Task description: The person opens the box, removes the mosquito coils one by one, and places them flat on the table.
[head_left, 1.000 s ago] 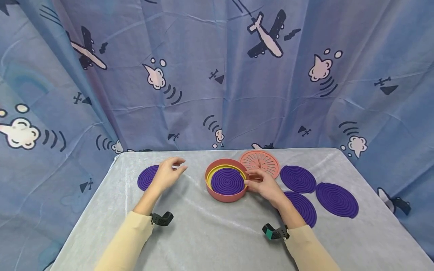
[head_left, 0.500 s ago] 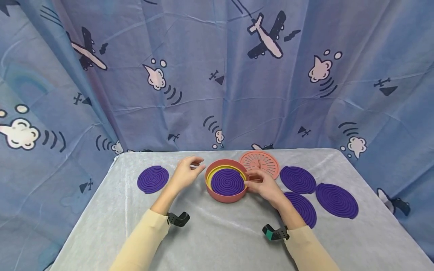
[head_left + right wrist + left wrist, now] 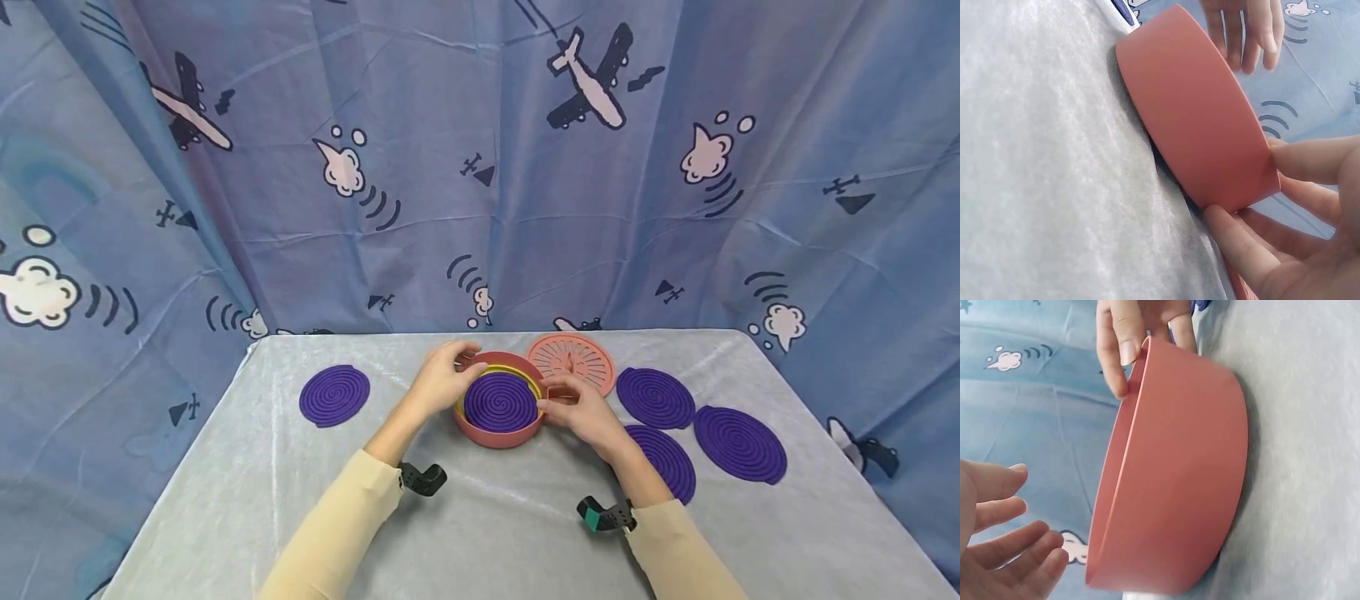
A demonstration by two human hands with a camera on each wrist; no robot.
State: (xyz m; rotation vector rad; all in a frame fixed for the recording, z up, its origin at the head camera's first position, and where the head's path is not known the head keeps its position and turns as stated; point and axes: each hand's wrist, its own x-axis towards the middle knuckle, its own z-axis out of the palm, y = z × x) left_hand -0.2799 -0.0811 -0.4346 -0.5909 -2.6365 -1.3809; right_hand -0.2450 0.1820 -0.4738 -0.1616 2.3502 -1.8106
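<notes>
A round coral-pink box (image 3: pixel 495 437) stands on the table in the head view. Inside it a purple spiral disc (image 3: pixel 500 402) lies within a yellow ring (image 3: pixel 512 368). My right hand (image 3: pixel 585 412) holds the box's right side; in the right wrist view the thumb is at the rim and the fingers lie along the outer wall (image 3: pixel 1191 106). Over the left rim hovers my left hand (image 3: pixel 442 379), fingers loosely bent and holding nothing. The left wrist view shows those fingers (image 3: pixel 1016 544) spread, apart from the box wall (image 3: pixel 1172 462).
Behind my right hand lies a coral slotted round lid (image 3: pixel 551 358). Several more purple spiral discs lie flat: one at the left (image 3: pixel 334 396), the others (image 3: pixel 741 444) at the right. A patterned blue curtain (image 3: pixel 420 167) hangs behind the grey-covered table (image 3: pixel 480 542).
My left hand has moved right, from beside the left purple disc to over the box's left rim. The right hand has stayed at the box, which has not moved.
</notes>
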